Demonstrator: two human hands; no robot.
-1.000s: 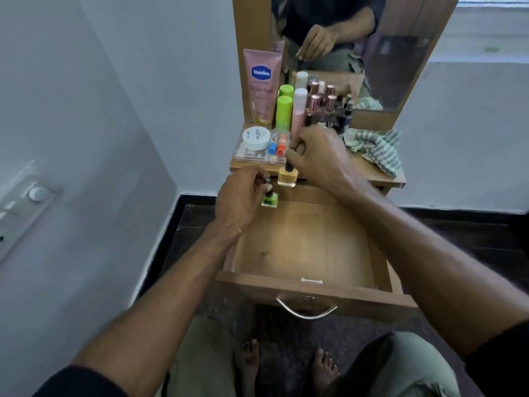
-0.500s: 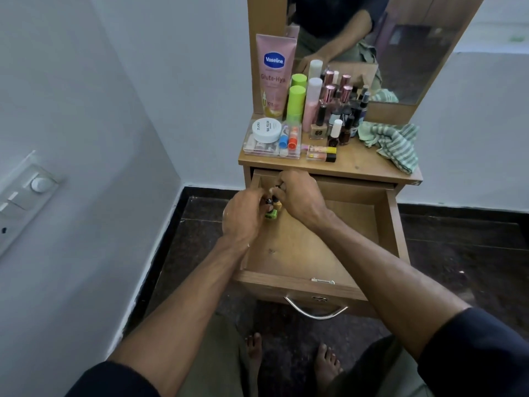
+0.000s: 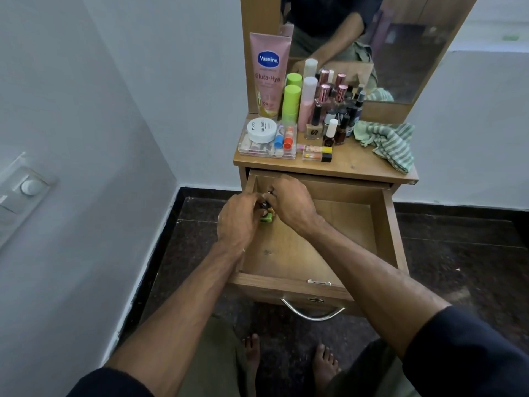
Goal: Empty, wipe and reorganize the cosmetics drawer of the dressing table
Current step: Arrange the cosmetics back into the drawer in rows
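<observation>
The wooden drawer [image 3: 337, 224] of the dressing table stands pulled out, its floor mostly bare. Both hands meet in its back left corner. My left hand [image 3: 239, 222] grips a green nail polish bottle [image 3: 266, 217] by its black cap. My right hand [image 3: 289, 202] curls round a yellow nail polish bottle right beside the green one; my fingers hide most of it. On the tabletop [image 3: 352, 164] stand a pink Vaseline tube [image 3: 269, 73], green and pink bottles, several nail polishes [image 3: 335, 121] and a clear organizer tray [image 3: 267, 144] with a white jar.
A green striped cloth [image 3: 389, 141] lies crumpled on the tabletop's right side. A mirror [image 3: 372, 38] rises behind the cosmetics. A white wall runs close on the left. My bare feet and knees are below the drawer's metal handle [image 3: 313, 313].
Both hands carried the green and yellow nail polish bottles from the tabletop's edge down into the drawer's back left corner. The camera view shifted slightly.
</observation>
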